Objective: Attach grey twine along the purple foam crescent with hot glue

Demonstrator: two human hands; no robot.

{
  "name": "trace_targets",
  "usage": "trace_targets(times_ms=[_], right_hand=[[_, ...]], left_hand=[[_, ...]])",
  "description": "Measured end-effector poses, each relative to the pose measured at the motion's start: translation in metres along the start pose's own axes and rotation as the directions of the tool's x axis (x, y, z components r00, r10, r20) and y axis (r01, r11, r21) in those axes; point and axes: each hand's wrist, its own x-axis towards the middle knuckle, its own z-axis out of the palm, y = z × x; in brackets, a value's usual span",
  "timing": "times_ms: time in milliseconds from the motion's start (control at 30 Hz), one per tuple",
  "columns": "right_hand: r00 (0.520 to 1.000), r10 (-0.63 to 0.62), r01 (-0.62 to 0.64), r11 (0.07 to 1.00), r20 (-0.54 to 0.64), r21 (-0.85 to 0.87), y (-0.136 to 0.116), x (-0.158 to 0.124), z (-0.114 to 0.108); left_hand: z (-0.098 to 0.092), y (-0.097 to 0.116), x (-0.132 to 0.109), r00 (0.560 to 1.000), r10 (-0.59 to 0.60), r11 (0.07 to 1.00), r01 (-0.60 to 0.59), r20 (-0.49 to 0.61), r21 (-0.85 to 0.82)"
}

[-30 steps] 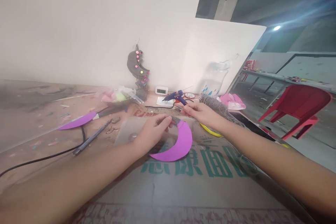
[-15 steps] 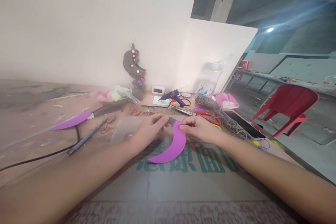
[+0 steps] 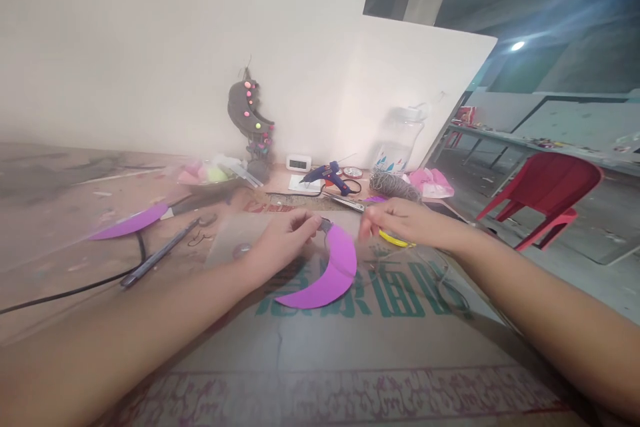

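A purple crescent lies over the printed sheet, its upper tip wrapped in grey yarn. My left hand pinches that wrapped tip between thumb and fingers. To the right of the crescent, my right hand is closed, slightly blurred, with grey yarn at its fingers. Loose yarn strands loop below my right wrist, and one thin strand crosses the crescent. Behind my right hand lies a ball of grey yarn. Scissors are partly hidden by the same hand.
A blue glue gun, a white clock and a clear bottle stand along the board. A decorated grey crescent hangs there. Left are a bowl of pompoms, another purple piece and a dark pen-like tool.
My right hand has let go of the crescent's upper part and moved right, over the scissors' handles. Yarn strands have shifted below my right wrist. My left hand still holds the tip.
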Motion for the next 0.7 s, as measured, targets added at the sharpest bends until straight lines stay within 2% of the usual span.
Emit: trace_targets(times_ms=[67, 100, 133, 300, 433, 533, 600, 700], right_hand=[[0.969, 0.018, -0.035, 0.997, -0.247, -0.065, 0.000, 0.004, 0.006], [0.951, 0.032, -0.052, 0.997, -0.306, -0.057, 0.000, 0.007, 0.011], [0.947, 0.049, -0.060, 0.998, -0.316, -0.024, 0.000, 0.010, 0.017], [0.970, 0.131, -0.075, 0.962, -0.204, 0.261, 0.001, 0.019, 0.043], [0.970, 0.225, -0.168, 0.898, -0.095, 0.407, 0.000, 0.018, 0.049], [0.973, 0.229, -0.185, 0.853, -0.031, 0.488, 0.002, 0.017, 0.051], [0.977, 0.209, -0.156, 0.848, -0.049, 0.506, 0.006, 0.018, 0.053], [0.969, 0.180, -0.081, 0.879, -0.171, 0.469, 0.014, 0.021, 0.052]], left_hand=[[0.000, 0.004, -0.003, 1.000, 0.028, 0.999, -0.029, 0.012, 0.018], [0.000, 0.006, -0.004, 0.999, 0.031, 0.999, -0.031, 0.020, 0.023], [0.000, 0.008, -0.005, 0.999, 0.027, 0.999, -0.028, 0.026, 0.025], [0.001, 0.010, -0.007, 0.997, 0.037, 0.999, -0.038, 0.061, 0.015], [0.002, 0.008, -0.006, 0.990, 0.086, 0.996, -0.086, 0.110, -0.001], [0.002, 0.007, -0.006, 0.987, 0.091, 0.996, -0.091, 0.131, -0.005], [0.002, 0.006, -0.006, 0.988, 0.087, 0.996, -0.087, 0.129, -0.004], [0.002, 0.006, -0.006, 0.990, 0.068, 0.998, -0.068, 0.121, -0.007]])
